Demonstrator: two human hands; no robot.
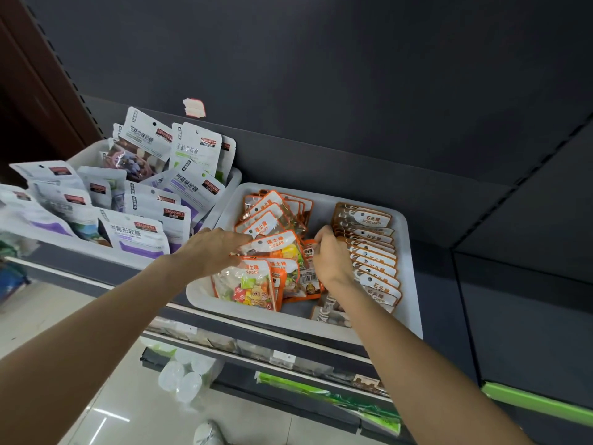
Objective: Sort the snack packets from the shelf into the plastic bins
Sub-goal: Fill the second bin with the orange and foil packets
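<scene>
A white plastic bin (412, 284) on the dark shelf holds orange "Sugar" candy packets (253, 284) on its left and a neat row of brown "Stone Candy" packets (373, 252) on its right. My left hand (213, 250) reaches into the bin from the left, its fingers on the white top of an orange Sugar packet (276, 245). My right hand (330, 255) is inside the bin between the two groups, fingers curled against the edges of the brown packets and an orange packet lying flat (309, 277).
A second white bin (93, 152) to the left holds several white and purple pouches (141, 229). The dark back panel carries a torn sticker (194, 108). Lower shelves hold clear cups (184, 377) and green packs (321, 393). Tiled floor lies below.
</scene>
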